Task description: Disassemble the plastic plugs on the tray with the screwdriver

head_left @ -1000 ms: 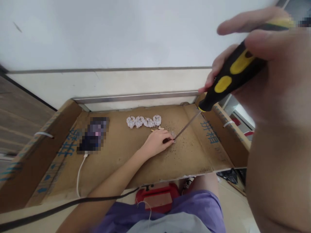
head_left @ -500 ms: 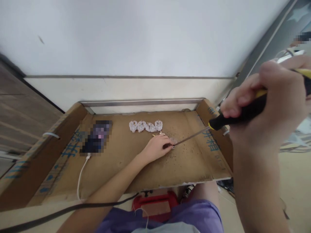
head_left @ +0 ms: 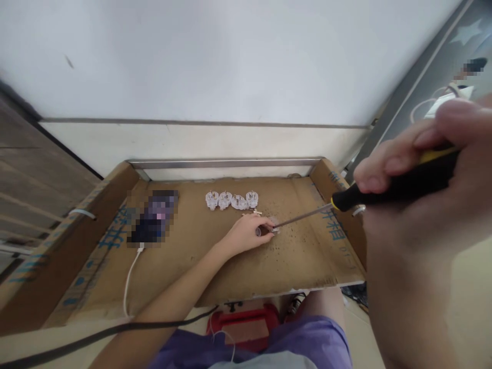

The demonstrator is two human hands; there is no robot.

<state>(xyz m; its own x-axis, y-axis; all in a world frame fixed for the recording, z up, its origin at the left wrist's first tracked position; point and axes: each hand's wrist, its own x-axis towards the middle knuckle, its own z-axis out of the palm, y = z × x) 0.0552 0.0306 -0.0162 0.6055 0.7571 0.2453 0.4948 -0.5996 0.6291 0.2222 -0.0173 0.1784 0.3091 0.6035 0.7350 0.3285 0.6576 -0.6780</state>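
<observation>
My right hand [head_left: 426, 205] fills the right side, close to the camera, gripping a black and yellow screwdriver [head_left: 392, 187]. Its metal shaft [head_left: 303, 216] slants down left to a small clear plug part [head_left: 269, 230]. My left hand [head_left: 246, 233] rests on the cardboard tray [head_left: 184, 266] and pinches that part at the shaft's tip. A row of several white plug parts [head_left: 231, 200] lies just behind my left hand, with small brass pieces [head_left: 254, 211] beside them.
A blurred phone [head_left: 151, 223] lies at the tray's left with a white cable [head_left: 128, 279] leading off the front edge. A black cable [head_left: 103, 335] crosses below. Small dark specks are scattered right of my left hand. A red object [head_left: 246, 323] sits under the tray's front edge.
My right hand has dropped from the upper right and the screwdriver has tilted flatter. My left hand stays on the small part at the tip. The camera view shifted slightly.
</observation>
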